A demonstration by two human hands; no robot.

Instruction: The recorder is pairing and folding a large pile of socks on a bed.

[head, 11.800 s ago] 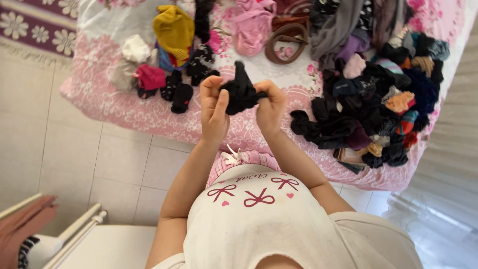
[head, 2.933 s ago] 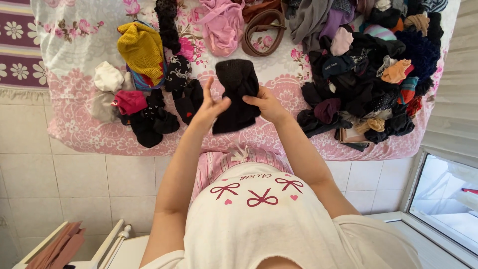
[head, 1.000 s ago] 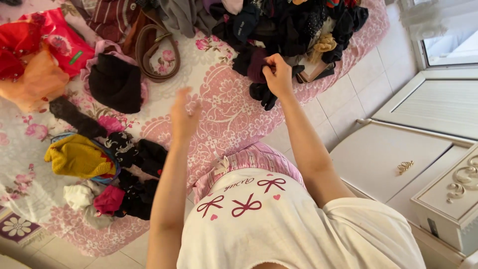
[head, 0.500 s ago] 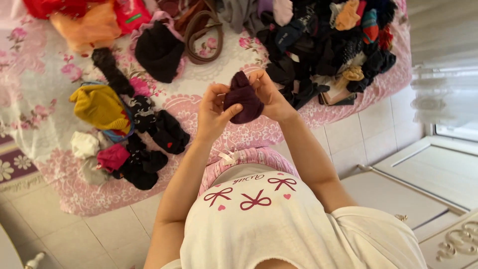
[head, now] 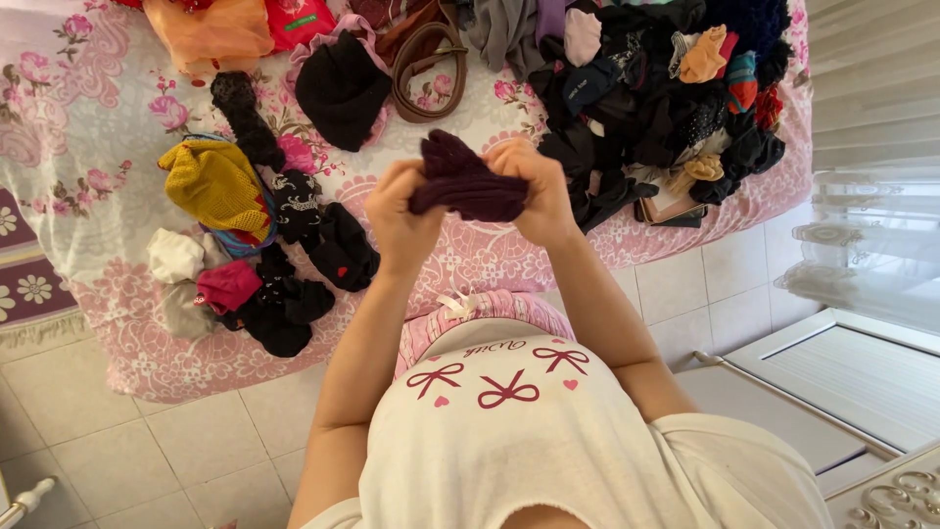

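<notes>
Sock (head: 462,186) now stretched wider vs before, L hand (head: 399,216) & R hand (head: 537,191) fingers clenched on it

I held one dark purple sock (head: 460,184) in my two hands. On the bed lay one brown belt (head: 427,59), one yellow knit piece (head: 215,183) and one white bundle (head: 174,256).

Black sock from earlier frames now lies by the brown belt (head: 428,59) as a black bundle (head: 342,88) on the bed (head: 127,118). Right hand (head: 537,191), one second ago in the dark pile (head: 676,98), has since drawn out a dark purple sock (head: 462,183). Left hand (head: 399,217) has joined; sock, balled half a second ago, is now stretched wide between both.
</notes>
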